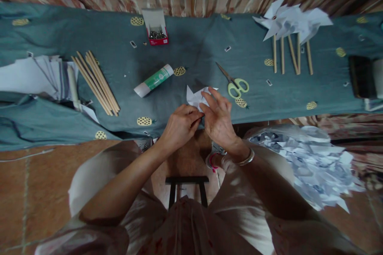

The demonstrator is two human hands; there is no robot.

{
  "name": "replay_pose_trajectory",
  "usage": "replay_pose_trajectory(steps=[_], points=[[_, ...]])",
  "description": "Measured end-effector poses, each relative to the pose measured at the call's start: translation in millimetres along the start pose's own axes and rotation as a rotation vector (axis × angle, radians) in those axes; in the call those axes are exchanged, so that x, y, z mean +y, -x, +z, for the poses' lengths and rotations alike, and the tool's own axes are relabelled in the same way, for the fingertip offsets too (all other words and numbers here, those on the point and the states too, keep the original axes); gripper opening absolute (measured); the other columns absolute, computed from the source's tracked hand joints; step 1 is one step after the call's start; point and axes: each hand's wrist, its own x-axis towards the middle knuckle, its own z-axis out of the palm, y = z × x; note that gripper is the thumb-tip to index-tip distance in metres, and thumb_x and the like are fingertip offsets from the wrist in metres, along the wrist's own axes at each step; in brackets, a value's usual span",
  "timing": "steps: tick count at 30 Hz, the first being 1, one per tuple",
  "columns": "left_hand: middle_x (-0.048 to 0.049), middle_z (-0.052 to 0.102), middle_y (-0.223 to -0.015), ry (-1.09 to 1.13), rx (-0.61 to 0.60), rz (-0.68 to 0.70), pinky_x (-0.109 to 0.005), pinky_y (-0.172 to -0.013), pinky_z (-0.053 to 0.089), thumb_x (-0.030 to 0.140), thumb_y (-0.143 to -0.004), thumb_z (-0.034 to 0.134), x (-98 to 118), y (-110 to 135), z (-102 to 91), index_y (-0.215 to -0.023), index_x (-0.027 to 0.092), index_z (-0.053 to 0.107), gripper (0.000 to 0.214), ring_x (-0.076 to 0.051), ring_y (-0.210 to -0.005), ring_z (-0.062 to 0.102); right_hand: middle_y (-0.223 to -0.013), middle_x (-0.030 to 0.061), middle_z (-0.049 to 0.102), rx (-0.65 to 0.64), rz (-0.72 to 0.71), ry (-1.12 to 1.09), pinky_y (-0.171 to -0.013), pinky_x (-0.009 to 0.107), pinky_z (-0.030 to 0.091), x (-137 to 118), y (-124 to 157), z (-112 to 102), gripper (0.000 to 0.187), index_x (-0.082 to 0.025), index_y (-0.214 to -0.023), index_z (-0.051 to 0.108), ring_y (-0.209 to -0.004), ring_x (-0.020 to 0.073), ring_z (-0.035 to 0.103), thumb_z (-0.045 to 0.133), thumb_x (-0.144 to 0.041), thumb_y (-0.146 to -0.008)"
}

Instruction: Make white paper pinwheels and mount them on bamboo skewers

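A white paper pinwheel with folded blades is at the table's front edge, between my two hands. My right hand holds it from the right, its fingers curled over the paper and partly covering it. Close against the pinwheel's near edge, my left hand is closed in a pinch. Whatever those left fingertips hold is hidden. Beyond my hands lie scissors with pale green handles, and a green and white glue stick rests to the left.
Wooden sticks and stacked white paper lie at the left. A red and white box of small metal pins stands open behind. Several pinwheels on sticks lie back right. A bag of paper pieces sits below, right.
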Motion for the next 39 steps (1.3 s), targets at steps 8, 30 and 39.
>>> replay_pose_trajectory(steps=[8, 30, 39], points=[[-0.0083, 0.069, -0.094, -0.002, 0.002, 0.001, -0.033, -0.080, 0.054, 0.014, -0.090, 0.053, 0, 0, -2.1, -0.100, 0.014, 0.071, 0.021, -0.018, -0.088, 0.063, -0.143, 0.0088, 0.050, 0.001, -0.001, -0.044, -0.108, 0.052, 0.036, 3, 3, -6, 0.033, -0.023, -0.113, 0.061, -0.143, 0.0260, 0.030, 0.038, -0.011, -0.093], [-0.0075, 0.069, -0.093, 0.018, -0.029, -0.027, -0.033, -0.082, 0.053, 0.010, -0.086, 0.056, 0, 0, -2.3, -0.099, 0.014, 0.070, 0.019, -0.020, -0.089, 0.062, -0.143, 0.0113, 0.049, 0.028, -0.013, -0.010, -0.108, 0.051, 0.035, 3, 4, 9, 0.038, -0.023, -0.123, 0.057, -0.146, 0.0258, 0.026, 0.036, -0.011, -0.094], [-0.0064, 0.069, -0.093, 0.008, -0.006, -0.023, -0.031, -0.081, 0.053, 0.010, -0.086, 0.056, 0, 0, -2.4, -0.100, 0.016, 0.070, 0.021, -0.018, -0.088, 0.063, -0.148, 0.0143, 0.043, -0.040, 0.053, -0.011, -0.110, 0.054, 0.032, 0, 5, 0, 0.039, -0.019, -0.121, 0.061, -0.148, 0.0297, 0.019, 0.038, -0.008, -0.092]])
